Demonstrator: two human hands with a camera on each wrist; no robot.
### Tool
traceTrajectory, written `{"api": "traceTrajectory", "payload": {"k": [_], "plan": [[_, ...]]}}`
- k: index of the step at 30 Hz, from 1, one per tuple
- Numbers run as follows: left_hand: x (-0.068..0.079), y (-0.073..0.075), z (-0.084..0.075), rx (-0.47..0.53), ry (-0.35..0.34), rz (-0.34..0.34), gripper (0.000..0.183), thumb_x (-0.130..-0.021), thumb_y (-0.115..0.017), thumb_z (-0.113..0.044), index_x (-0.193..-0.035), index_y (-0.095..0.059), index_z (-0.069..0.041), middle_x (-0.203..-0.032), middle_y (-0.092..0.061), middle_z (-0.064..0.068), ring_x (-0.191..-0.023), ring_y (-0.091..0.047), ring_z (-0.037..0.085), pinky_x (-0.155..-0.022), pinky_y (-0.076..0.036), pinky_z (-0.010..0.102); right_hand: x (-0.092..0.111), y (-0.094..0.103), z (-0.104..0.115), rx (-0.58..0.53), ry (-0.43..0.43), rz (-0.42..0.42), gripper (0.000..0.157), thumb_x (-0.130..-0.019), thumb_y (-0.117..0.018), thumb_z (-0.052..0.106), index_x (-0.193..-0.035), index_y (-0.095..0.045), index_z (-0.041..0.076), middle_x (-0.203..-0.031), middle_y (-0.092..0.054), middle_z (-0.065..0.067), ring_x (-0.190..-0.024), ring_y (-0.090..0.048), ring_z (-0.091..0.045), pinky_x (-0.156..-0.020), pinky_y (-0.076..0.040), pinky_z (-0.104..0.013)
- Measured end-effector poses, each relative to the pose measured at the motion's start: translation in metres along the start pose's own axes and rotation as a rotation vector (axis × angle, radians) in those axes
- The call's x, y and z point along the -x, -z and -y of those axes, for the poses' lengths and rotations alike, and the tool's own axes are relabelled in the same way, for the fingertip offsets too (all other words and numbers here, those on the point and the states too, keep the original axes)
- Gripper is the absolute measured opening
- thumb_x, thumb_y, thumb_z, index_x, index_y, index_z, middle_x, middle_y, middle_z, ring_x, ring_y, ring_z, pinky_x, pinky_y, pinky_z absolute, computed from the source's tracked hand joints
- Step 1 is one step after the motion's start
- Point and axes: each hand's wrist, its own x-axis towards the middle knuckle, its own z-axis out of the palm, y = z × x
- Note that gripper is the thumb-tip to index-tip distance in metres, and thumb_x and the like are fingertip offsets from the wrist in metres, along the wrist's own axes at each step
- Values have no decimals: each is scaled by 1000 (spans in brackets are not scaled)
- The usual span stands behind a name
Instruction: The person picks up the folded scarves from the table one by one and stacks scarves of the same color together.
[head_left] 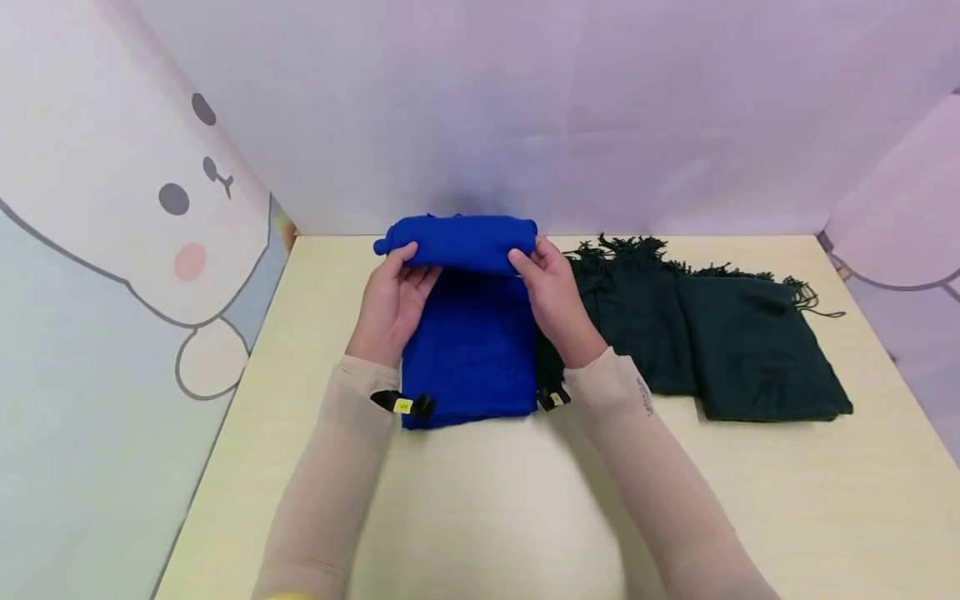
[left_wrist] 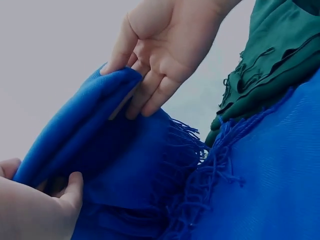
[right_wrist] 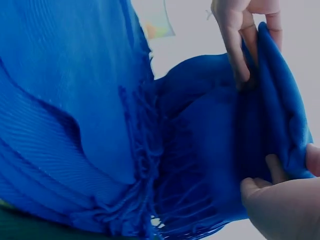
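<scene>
A blue fringed scarf (head_left: 468, 358) lies folded on the table, its far end lifted and bent over into a thick fold (head_left: 461, 242). My left hand (head_left: 393, 304) pinches the left end of this fold, thumb on the near face and fingers underneath. At the right end, my right hand (head_left: 555, 292) grips it the same way. In the left wrist view, the right hand (left_wrist: 170, 45) has its thumb over the fold's edge and its fingers inside. Blue fringe (right_wrist: 145, 125) hangs between the layers in the right wrist view.
Dark green fringed fabric (head_left: 765, 350) lies folded to the right, its left part beside and partly under the blue scarf. A pale curtain (head_left: 525, 108) stands behind the table's far edge, with a cartoon-printed panel (head_left: 97, 208) on the left.
</scene>
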Motion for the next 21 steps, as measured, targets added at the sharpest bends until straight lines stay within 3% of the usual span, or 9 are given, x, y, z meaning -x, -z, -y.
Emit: {"api": "traceTrajectory", "payload": {"k": [6, 15, 21], "plan": [[28, -1, -3, -83, 3, 10, 67, -99, -63, -17, -155, -28, -10, -151, -43, 10, -137, -46, 23, -115, -37, 40, 20, -2, 11, 5, -28, 39, 29, -103, -56, 17, -127, -52, 2, -106, -59, -4, -99, -53, -17, -92, -45, -29], [53, 7, 3, -186, 29, 16, 56, -102, -57, -17, -151, -33, -7, -143, -48, 13, -129, -54, 24, -111, -42, 41, 47, 2, 15, 85, -96, 40, 32, -102, -59, 26, -126, -54, 6, -100, -63, -3, -101, -57, -18, -101, -40, -39], [71, 20, 3, -234, 90, -13, 43, -102, -55, -16, -141, -41, -3, -117, -60, 9, -103, -68, 20, -101, -51, 38, 61, 6, 8, 108, -147, 74, 38, -101, -60, 30, -129, -55, 5, -96, -63, -2, -101, -59, -17, -108, -44, -41]]}}
